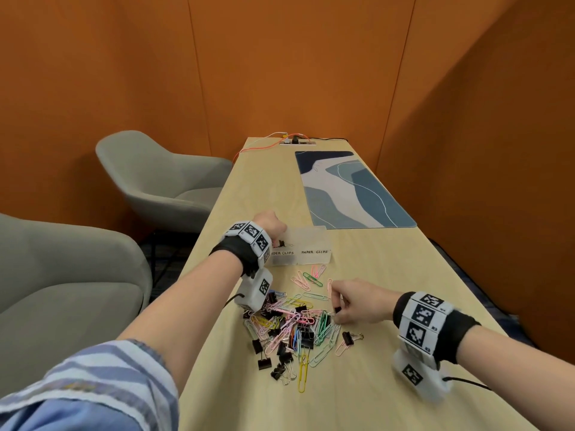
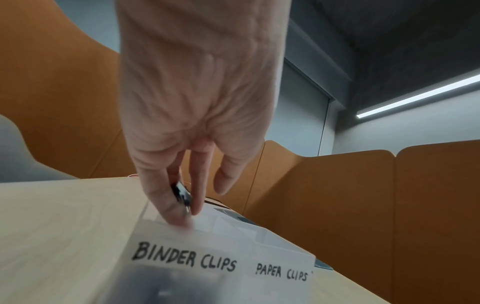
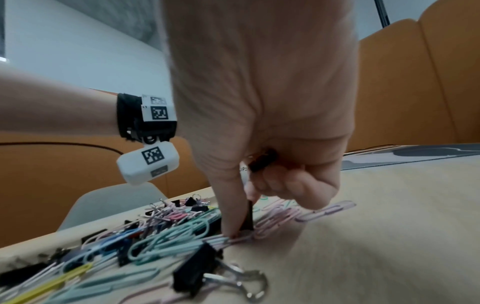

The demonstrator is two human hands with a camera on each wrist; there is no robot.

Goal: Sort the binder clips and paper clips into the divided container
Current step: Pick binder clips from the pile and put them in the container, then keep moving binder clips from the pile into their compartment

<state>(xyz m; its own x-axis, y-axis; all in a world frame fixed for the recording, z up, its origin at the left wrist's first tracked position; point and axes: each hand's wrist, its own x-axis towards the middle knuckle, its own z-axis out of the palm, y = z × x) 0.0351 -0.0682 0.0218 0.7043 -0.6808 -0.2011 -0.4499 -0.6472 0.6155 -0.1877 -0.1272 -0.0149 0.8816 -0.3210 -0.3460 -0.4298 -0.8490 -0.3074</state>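
Orange padded walls enclose our pale wood-grain surface (image 1: 389,275). Our left hand (image 1: 269,225) pinches a black binder clip (image 2: 182,193) over the frosted plastic divided container (image 1: 311,256). Our right hand (image 1: 357,303) pinches another clip (image 3: 248,216) from the glossy pile (image 1: 292,325).

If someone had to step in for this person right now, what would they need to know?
Left hand: pinching a black binder clip over the divided container, on the side labelled BINDER CLIPS; not yet dropped.
Right hand: at the pile's edge, pinching another black binder clip, with one more tucked in its curled fingers.
Mixed pile of both kinds lies on the table just in front of the container.
Done: the binder side already looks dark with clips; the paper clip side looks empty.
Left: nearly everything in the pile.
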